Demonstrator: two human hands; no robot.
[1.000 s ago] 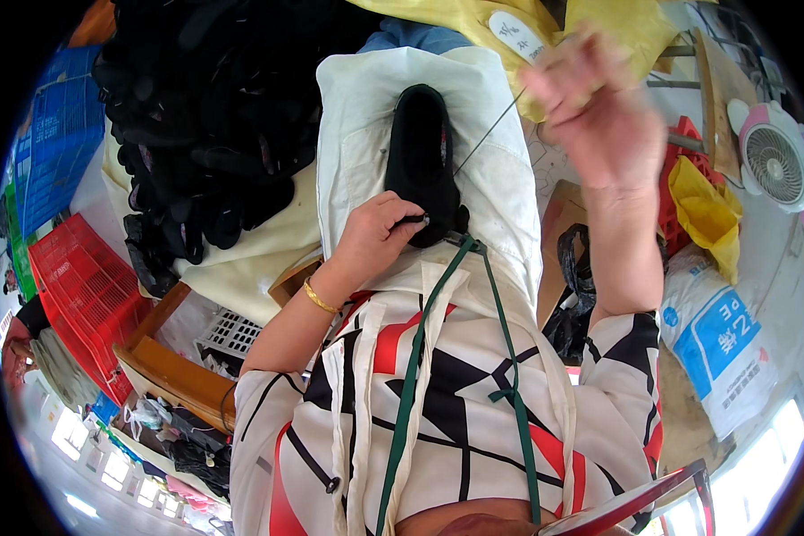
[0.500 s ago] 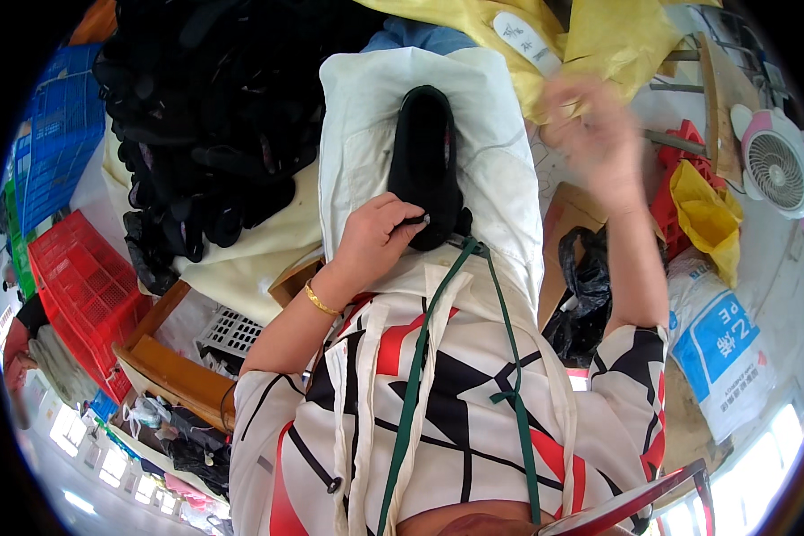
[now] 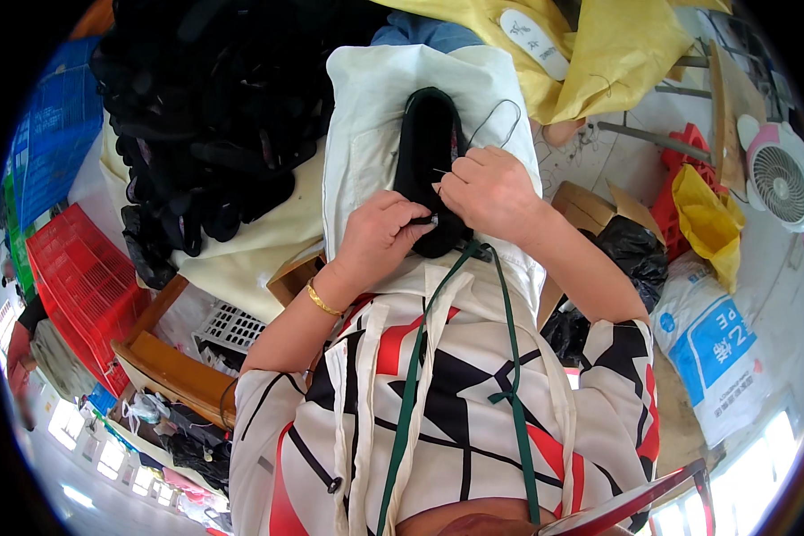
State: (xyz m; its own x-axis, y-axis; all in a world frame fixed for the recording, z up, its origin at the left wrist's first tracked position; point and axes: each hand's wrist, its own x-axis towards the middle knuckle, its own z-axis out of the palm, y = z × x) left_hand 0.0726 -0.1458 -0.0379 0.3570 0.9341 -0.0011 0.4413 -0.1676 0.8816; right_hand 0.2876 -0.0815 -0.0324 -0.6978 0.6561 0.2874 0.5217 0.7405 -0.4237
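Stitching looks mid-way, judging by the lie of things; going left to right: far left of the hands sits a red plastic crate (image 3: 58, 286), & up-left of them a big heap of black shoes (image 3: 196, 134) on a cream sheet, which I'd read as stock either done or waiting, can't tell which; left hand (image 3: 380, 237), gold bangle at the wrist, is clamped on the near end of the black shoe (image 3: 427, 143), thumb & fingers pinching its edge; shoe lies on a white cloth (image 3: 357, 116) over the lap, toe pointing away from the body, directly under & btwn both hands; right hand (image 3: 489, 192) is closed, fingertips pinched on what seems a needle at the shoe's right edge, just beside the left hand, nearly touching; a thin dark thread (image 3: 500, 112) loops up-right of the shoe beyond the right hand, so sewing is under way, not finished; how much seam is done is hidden by the hands; right of the hands: yellow bag (image 3: 710, 219), white fan (image 3: 782, 179), white-blue sack (image 3: 715, 348) on the floor.
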